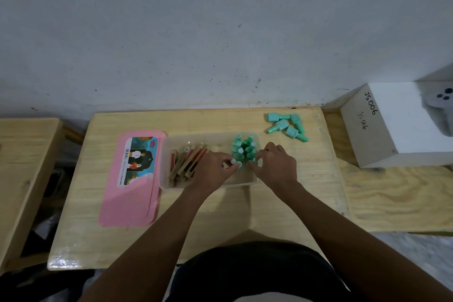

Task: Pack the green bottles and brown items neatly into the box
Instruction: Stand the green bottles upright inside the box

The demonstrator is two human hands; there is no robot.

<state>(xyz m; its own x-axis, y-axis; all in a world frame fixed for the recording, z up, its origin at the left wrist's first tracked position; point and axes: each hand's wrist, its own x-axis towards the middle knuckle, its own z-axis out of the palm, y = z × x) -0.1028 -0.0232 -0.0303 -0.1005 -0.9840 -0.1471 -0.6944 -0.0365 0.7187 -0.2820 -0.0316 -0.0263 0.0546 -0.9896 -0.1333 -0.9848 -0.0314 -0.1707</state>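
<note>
The green bottles (242, 148) stand upright in two tight rows in the right part of the clear box (169, 144), beside the brown items (188, 162) stacked at its left, likely to save room. The left hand (213, 167) pinches the cap of the front bottle (235, 164) and the right hand (277, 162) curls its fingertips round the next bottle (253, 160), probably squaring the pair with the rows. Loose bottles (286, 126) lie on the table (220, 216) beyond the box, not yet packed.

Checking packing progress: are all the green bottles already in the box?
No, a cluster of green bottles lies on the table outside the box.
</note>
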